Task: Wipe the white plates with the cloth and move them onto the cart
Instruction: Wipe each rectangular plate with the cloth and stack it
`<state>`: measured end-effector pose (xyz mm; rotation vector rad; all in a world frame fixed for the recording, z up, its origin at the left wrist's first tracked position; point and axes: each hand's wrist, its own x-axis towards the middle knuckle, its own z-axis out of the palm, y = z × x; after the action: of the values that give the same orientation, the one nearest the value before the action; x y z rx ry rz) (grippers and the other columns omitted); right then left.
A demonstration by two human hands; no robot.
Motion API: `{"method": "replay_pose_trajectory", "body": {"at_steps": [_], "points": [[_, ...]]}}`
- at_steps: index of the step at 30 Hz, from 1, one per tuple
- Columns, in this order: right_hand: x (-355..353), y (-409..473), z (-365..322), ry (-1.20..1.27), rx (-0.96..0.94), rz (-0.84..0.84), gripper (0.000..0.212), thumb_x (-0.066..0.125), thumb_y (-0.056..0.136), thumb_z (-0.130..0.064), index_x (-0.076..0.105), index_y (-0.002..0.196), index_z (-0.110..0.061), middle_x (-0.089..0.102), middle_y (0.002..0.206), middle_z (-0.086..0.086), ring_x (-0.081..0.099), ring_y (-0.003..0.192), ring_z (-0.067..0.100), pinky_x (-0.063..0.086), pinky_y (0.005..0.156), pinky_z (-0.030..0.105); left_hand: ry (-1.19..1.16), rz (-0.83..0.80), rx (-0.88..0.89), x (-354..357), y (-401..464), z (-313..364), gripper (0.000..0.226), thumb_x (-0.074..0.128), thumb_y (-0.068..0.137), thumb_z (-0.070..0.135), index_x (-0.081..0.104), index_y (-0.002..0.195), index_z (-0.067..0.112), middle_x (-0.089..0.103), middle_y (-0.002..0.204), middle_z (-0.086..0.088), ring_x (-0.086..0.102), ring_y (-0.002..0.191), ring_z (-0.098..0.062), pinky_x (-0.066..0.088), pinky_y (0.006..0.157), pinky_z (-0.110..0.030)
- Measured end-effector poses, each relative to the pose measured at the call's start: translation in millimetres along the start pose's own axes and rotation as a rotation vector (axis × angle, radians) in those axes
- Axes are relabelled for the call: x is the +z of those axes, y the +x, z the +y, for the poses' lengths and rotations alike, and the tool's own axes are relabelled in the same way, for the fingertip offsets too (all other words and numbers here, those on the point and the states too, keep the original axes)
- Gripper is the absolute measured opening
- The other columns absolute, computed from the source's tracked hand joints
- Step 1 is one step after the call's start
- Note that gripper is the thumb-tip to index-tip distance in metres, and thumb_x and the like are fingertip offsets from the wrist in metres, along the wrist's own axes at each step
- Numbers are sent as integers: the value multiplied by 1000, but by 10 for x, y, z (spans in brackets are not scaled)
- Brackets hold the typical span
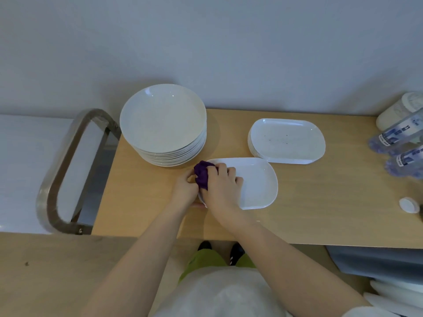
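Purple cloth (pixel 202 175) is being worked at the left end of a white oblong plate (pixel 254 181) lying on the wooden table (pixel 320 202) nearest the person. The right hand (pixel 220 184) is curling its fingers over the bunched cloth and pressing it onto the plate; the left hand (pixel 185 189) is gripping the plate's left rim just beside the cloth, steadying it. Beyond the grip and to its right, a stack of oblong plates (pixel 287 141) is waiting, its top plate showing dark specks, so judged unwiped. Beyond the grip and slightly left, a tall stack of round plates (pixel 163 124) is standing, apparently untouched. Well left of the grip, the cart (pixel 27 161) with its metal handle (pixel 68 170) is showing no plates on its visible white surface. Far right, plastic bottles (pixel 398 138) and a loose cap (pixel 408 204) are lying. Judgement: the task is at an early stage, first plate still in wiping, nothing yet transferred.
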<state>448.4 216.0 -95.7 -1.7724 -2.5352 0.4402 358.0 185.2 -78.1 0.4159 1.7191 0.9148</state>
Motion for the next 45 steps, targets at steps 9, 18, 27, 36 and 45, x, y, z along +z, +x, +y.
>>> {"method": "replay_pose_trajectory", "body": {"at_steps": [9,18,27,36,45], "points": [[-56,-139,152,25,-64,-42,48,52,88,-46,45,128,-19,45,128,5,40,113,28,34,83,37,-23,37,23,28,3,-28,57,36,80,-11,60,113,28,65,95,-2,66,73,-24,55,44,-35],[-233,-244,785,-17,40,-66,42,51,86,-31,46,127,-26,46,126,-2,41,112,23,37,86,34,-18,51,37,39,9,-22,38,51,86,-4,58,110,25,60,93,2,65,70,-17,50,40,-25],[-289,-80,1043,-4,270,-6,42,54,87,-37,50,124,-19,49,122,4,42,113,25,38,92,33,30,66,32,50,15,7,39,48,86,-6,56,108,26,57,112,-8,63,87,-29,51,39,-27],[-236,127,734,11,314,23,52,53,90,-37,42,131,-7,45,128,12,42,118,30,36,95,36,120,99,71,73,72,-29,47,46,85,-6,63,121,18,57,89,11,62,70,-18,56,46,-33],[-117,95,288,-84,13,-25,40,54,88,-29,47,125,-18,42,129,6,40,109,30,27,76,36,159,125,115,88,77,-55,40,49,86,-4,64,108,26,64,70,11,62,62,-11,48,38,-21]]}}
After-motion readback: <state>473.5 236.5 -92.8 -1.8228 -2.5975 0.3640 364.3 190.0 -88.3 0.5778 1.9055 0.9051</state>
